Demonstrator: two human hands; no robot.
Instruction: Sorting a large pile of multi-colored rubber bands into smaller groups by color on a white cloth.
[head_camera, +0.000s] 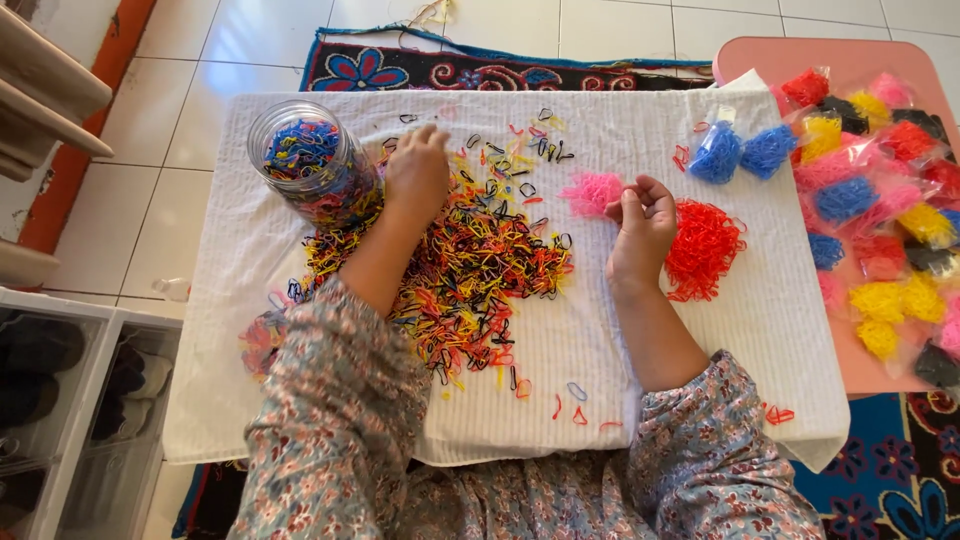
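Note:
My left hand rests palm down on the far edge of a big heap of mixed small rubber bands, red, yellow and black, with its fingers curled into the bands. My right hand hovers loosely curled between a small pink pile of bands and a larger red pile; whether it pinches a band I cannot tell. All this lies on a white cloth spread over a low table.
A clear jar of mixed bands lies beside my left hand. Two bags of blue bands sit on the cloth's far right. Many small bags of sorted coloured bands cover a pink table to the right. Clear storage boxes stand at left.

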